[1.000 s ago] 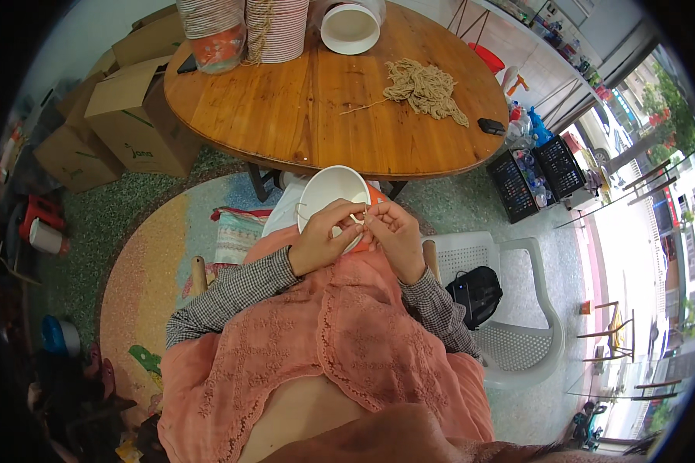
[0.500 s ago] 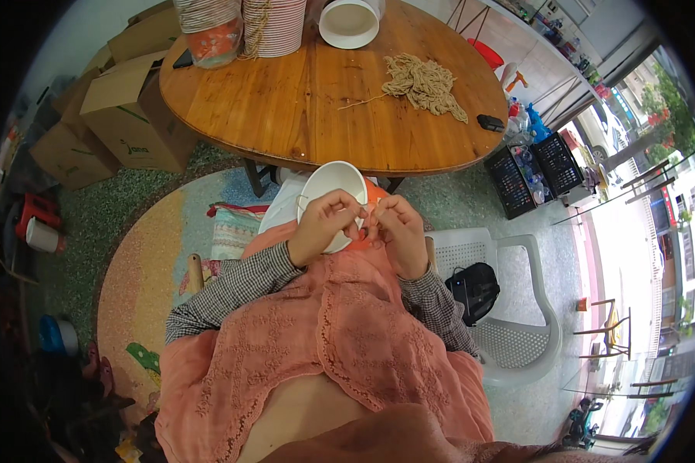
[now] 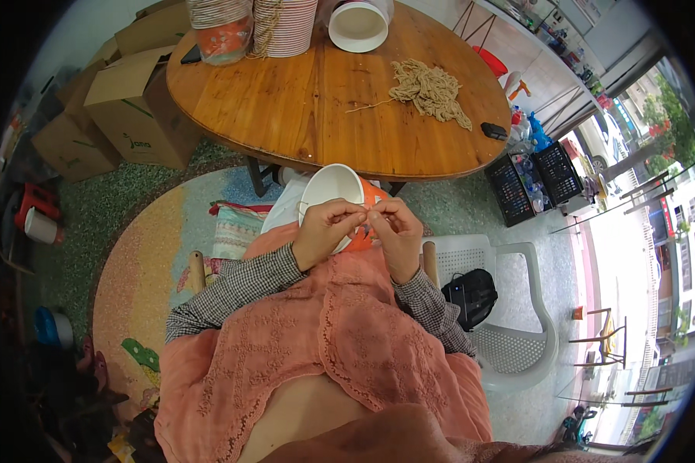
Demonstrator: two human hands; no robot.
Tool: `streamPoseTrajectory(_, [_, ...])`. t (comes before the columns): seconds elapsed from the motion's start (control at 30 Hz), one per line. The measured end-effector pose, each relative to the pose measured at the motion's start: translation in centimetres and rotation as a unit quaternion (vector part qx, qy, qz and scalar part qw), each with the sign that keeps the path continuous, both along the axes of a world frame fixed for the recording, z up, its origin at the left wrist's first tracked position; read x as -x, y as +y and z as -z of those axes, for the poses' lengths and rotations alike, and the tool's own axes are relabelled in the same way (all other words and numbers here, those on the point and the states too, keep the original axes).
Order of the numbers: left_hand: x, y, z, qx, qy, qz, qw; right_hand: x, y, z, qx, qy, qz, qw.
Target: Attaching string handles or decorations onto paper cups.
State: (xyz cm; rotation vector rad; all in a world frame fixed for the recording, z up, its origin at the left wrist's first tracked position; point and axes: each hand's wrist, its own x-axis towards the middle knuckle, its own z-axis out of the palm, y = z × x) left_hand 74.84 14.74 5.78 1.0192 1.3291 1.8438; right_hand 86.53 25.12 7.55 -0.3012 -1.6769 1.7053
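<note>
A paper bucket (image 3: 332, 185), white inside and orange outside, lies tilted on my lap, its mouth toward me. A short bit of tan string shows at its left rim. In front of the bucket's right side my left hand (image 3: 328, 230) is pinched, thumb against forefinger. Close beside it, fingertips almost touching, my right hand (image 3: 396, 235) pinches in the same way. What lies between the fingertips is too small to make out. A loose heap of tan twine (image 3: 431, 92) rests on the round wooden table (image 3: 286, 116), with one end trailing left.
Stacked paper buckets (image 3: 284, 27) and one on its side (image 3: 359, 29) stand at the table's far edge; a small black object (image 3: 493, 130) lies at its right. Cardboard boxes (image 3: 143, 116) are at left. A white plastic chair (image 3: 510, 351) with a black bag (image 3: 471, 299) stands right.
My fingertips have drawn closer together and the right hand has turned slightly, fingers now more tightly pinched. The bucket stays on my lap; the whole view has shifted a little.
</note>
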Motion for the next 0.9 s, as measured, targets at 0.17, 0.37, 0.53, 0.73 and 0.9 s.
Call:
streamPoseTrajectory(0.17, [0.6,-0.1,0.9,-0.018,0.129,-0.005,0.992,0.3,0.6,0.7,-0.132,-0.06,-0.003,0.989])
streamPoseTrajectory(0.37, [3.7,-1.6,-2.6,0.022,0.185,0.032,0.982,1.3,1.5,0.3,-0.339,-0.011,0.013,0.94])
streamPoseTrajectory(0.53, [5.0,-1.9,-3.9,-0.039,0.118,0.049,0.991,1.0,-2.0,0.9,-0.209,-0.079,-0.068,0.972])
streamPoseTrajectory(0.73, [4.4,-2.6,-4.4,0.001,0.165,0.115,0.98,-0.6,-2.3,1.0,-0.054,-0.073,-0.096,0.991])
streamPoseTrajectory(0.9, [2.9,-1.8,-3.6,0.053,0.09,0.128,0.986,-2.0,-1.6,1.5,-0.055,-0.062,-0.053,0.995])
